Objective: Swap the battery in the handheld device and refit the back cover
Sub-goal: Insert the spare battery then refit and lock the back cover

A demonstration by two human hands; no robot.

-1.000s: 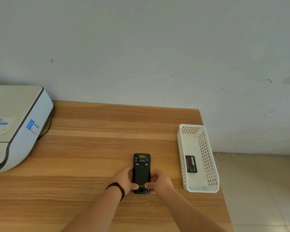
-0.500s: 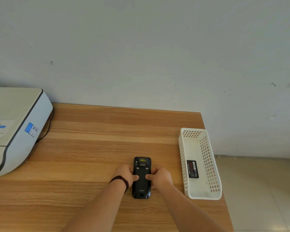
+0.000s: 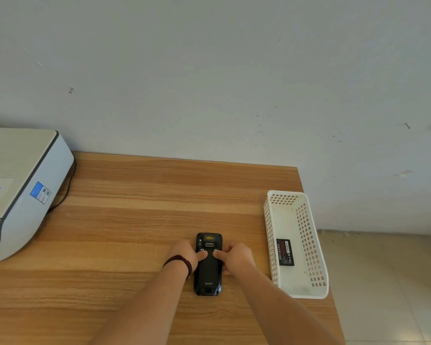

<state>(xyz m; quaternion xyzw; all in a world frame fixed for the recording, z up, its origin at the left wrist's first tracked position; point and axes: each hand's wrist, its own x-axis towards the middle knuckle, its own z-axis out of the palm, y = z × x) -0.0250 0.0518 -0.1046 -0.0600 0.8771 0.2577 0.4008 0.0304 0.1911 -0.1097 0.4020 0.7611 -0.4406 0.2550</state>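
Note:
A black handheld device (image 3: 207, 272) lies face down on the wooden table (image 3: 139, 220), its back cover on and its scanner end pointing to the wall. My left hand (image 3: 184, 255) grips its left side, thumb pressing the left latch on the back. My right hand (image 3: 235, 257) grips the right side, thumb on the right latch. A black battery (image 3: 285, 252) lies in the white basket (image 3: 309, 245) to the right.
A white printer (image 3: 18, 192) with a dark cable stands at the table's left end. The basket sits along the table's right edge, beyond which a tiled floor (image 3: 383, 282) shows. A grey wall bounds the table's far side.
Both hands slid up the device from its lower end toward its upper half, and the thumbs now press on the two latches near the top of the cover.

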